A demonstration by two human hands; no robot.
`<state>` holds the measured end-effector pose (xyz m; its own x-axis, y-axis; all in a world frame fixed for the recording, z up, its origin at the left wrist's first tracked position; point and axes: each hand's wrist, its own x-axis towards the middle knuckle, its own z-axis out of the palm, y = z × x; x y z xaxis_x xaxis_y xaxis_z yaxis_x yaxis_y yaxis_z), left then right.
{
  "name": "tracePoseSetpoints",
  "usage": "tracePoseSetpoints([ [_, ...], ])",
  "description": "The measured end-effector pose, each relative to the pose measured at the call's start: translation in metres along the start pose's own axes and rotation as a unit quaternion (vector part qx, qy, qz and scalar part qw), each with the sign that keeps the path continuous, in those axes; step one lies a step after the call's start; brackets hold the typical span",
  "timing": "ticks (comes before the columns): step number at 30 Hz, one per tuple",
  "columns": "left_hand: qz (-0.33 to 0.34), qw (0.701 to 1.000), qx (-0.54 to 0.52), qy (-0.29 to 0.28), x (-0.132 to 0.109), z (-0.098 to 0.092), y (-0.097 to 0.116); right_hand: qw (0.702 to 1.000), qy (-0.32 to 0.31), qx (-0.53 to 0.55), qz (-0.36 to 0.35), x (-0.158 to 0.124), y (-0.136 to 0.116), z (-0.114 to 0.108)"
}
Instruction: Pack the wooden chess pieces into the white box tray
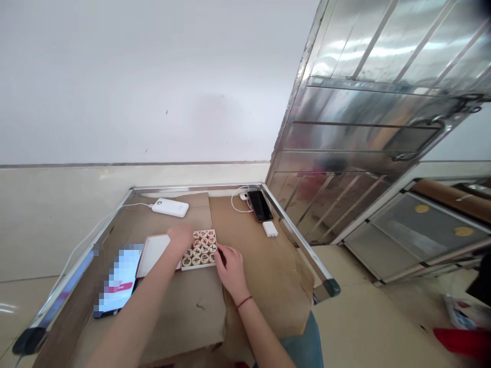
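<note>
A shallow box [207,266] holds rows of round wooden Chinese chess pieces [205,249], some marked in red, others in black. Its white-lined lid [153,254] lies open to the left. Over the upper left part of the box is my left hand [180,238], slightly blurred; its fingers are hidden, so whether it holds a piece cannot be told. My right hand [232,268], with a thin red cord at the wrist, has its thumb and fingers bent around the right edge of the box.
Brown cardboard [264,276] covers the metal-framed table. Left of the lid lies a lit phone or tablet [121,283]. A white power bank [170,207] with a cable, a dark phone [261,206] and a white charger [270,229] lie farther back. A metal door [345,133] stands at right.
</note>
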<state>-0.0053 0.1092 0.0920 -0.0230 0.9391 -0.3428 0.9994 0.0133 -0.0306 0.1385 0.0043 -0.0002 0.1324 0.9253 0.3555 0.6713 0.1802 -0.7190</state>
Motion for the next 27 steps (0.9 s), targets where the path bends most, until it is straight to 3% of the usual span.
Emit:
tracePoseSetpoints([
  [8,-0.005,0.995,-0.041,0.094,-0.009,0.014,-0.021,1.000,-0.001,0.025,0.007,0.000,0.001,0.000],
  [12,0.008,0.987,-0.066,0.146,-0.025,0.012,-0.024,0.997,0.065,0.035,-0.008,-0.002,0.001,0.001],
  [14,0.052,0.981,-0.086,0.168,-0.037,0.014,-0.019,0.994,0.090,0.026,-0.048,-0.003,0.000,0.000],
  [16,0.170,0.953,-0.157,0.197,-0.051,0.021,-0.011,0.991,0.081,0.017,-0.108,-0.004,-0.004,0.000],
  [18,0.219,0.939,-0.205,0.169,-0.063,0.031,-0.002,0.986,0.056,0.016,-0.155,-0.007,-0.007,-0.001],
  [21,0.236,0.932,-0.233,0.146,-0.074,0.045,0.008,0.984,0.033,0.033,-0.173,-0.010,-0.007,-0.001],
  [24,0.237,0.920,-0.274,0.152,-0.077,0.051,0.008,0.985,0.026,0.062,-0.161,-0.010,0.000,0.001],
  [27,0.223,0.899,-0.331,0.179,-0.075,0.055,0.000,0.992,0.057,0.067,-0.090,0.002,0.013,0.003],
])
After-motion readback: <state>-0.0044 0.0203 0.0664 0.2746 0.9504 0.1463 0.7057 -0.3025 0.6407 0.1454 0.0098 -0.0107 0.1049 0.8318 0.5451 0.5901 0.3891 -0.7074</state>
